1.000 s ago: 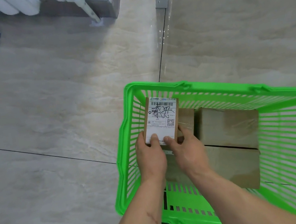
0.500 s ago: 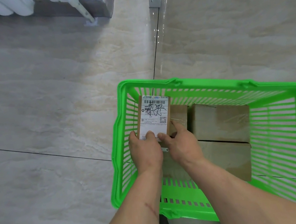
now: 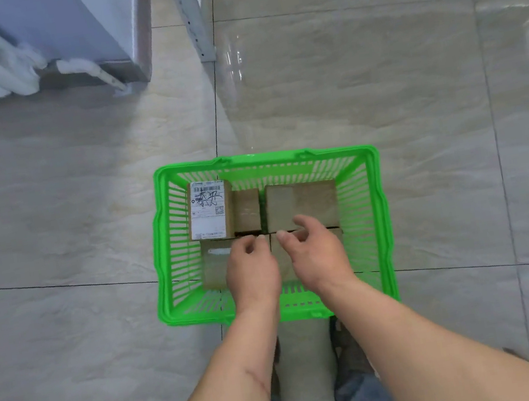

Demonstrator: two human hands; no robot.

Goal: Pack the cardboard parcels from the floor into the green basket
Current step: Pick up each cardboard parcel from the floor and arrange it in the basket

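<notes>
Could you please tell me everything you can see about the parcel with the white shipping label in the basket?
The labelled parcel is a small brown cardboard box. A white shipping label with a barcode, a QR code and black handwriting covers its top face. It lies flat in the far-left corner of the green basket, close to the slatted left wall, with a plain parcel right beside it on its right and another parcel just in front. Neither hand touches it.

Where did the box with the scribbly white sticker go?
The labelled parcel lies in the far left corner of the green basket, right beside a small plain parcel.
</notes>
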